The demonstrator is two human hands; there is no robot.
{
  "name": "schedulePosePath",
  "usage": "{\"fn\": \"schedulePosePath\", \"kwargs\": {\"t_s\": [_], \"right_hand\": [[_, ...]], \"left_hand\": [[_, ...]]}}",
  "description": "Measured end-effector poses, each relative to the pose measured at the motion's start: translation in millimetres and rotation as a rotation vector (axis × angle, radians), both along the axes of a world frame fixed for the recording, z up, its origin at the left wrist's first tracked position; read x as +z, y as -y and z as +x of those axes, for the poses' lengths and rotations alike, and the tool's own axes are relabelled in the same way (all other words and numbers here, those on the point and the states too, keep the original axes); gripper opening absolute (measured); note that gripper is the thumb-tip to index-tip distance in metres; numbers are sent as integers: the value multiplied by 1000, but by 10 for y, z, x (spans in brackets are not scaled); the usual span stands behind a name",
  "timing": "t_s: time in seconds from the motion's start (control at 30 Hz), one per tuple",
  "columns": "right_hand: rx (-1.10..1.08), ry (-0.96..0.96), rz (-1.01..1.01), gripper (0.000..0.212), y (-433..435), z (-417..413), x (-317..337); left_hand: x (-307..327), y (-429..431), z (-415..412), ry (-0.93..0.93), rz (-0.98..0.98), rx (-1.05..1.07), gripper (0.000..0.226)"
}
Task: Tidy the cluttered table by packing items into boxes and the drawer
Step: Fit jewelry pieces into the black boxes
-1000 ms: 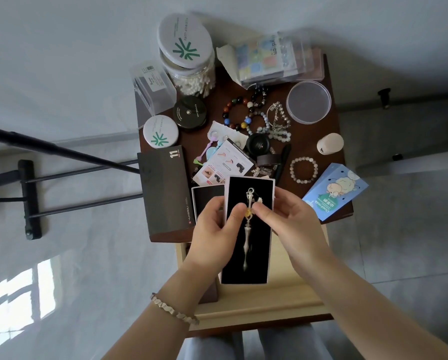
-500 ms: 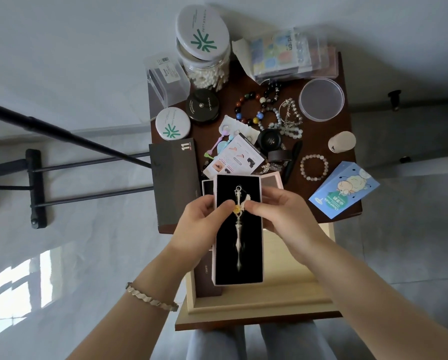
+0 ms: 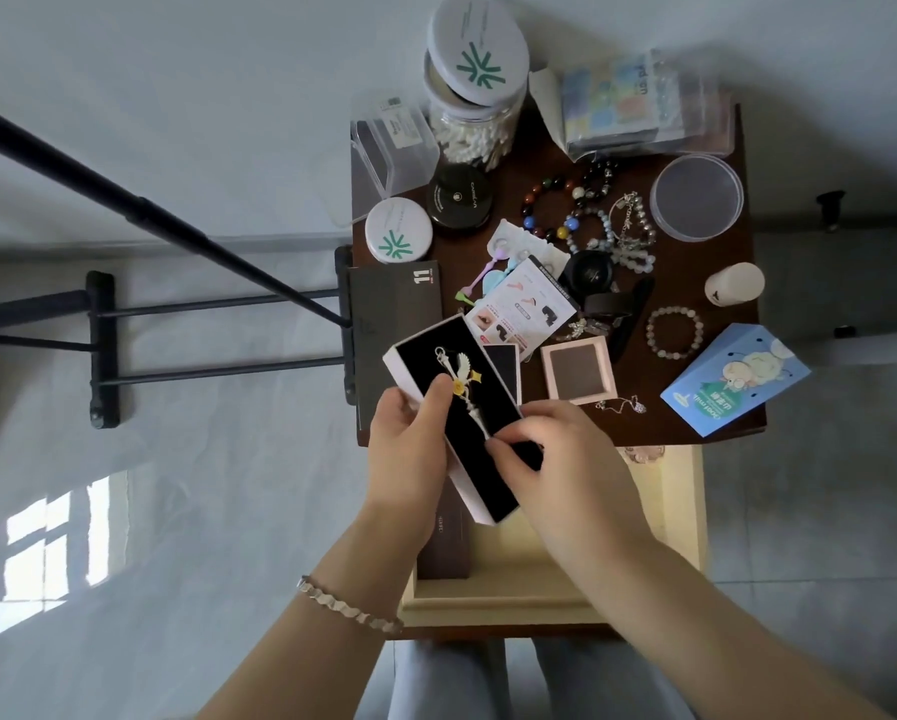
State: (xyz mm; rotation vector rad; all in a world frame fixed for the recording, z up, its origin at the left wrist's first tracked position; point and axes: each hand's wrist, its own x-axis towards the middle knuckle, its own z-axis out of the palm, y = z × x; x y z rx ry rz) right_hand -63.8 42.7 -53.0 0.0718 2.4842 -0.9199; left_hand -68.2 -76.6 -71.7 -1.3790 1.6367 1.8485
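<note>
Most clutter's unpacked on the dark wooden table (image 3: pixel 688 265); left hand (image 3: pixel 410 449) and right hand (image 3: pixel 565 459) both grip the long white black-lined box (image 3: pixel 482 485) holding a silver winged pendant (image 3: pixel 459 374).

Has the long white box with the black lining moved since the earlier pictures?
Yes. The long white box has turned: earlier it lay parallel to the dark box marked 11, now its far end leans left, over that box's edge.

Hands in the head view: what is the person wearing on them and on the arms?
Left hand and right hand: no gloves or rings visible. No sleeves in view. A bracelet of small pale silvery links circles the left wrist.
</note>
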Motion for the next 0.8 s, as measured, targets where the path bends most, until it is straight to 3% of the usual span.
{"fn": "schedulePosePath", "kwargs": {"t_s": [0.13, 0.3, 0.4, 0.57, 0.7, 0.8], "right_hand": [[22, 82, 133, 27, 111, -73, 49], [223, 124, 290, 31, 205, -69, 92], [125, 123, 159, 26, 175, -42, 14], [-23, 135, -29, 18, 108, -5, -123], [-42, 104, -110, 14, 132, 25, -190], [-250, 62, -136, 16, 67, -54, -376]], "left_hand": [[69, -10, 17, -73, -81, -68, 46], [81, -27, 38, -95, -152, -110, 38], [49, 24, 32, -120, -197, -152, 18], [-17, 67, 15, -145, -272, -226, 16], [-122, 104, 36, -12, -214, -102, 9], [-184, 218, 36, 61, -71, 45, 2]]}}
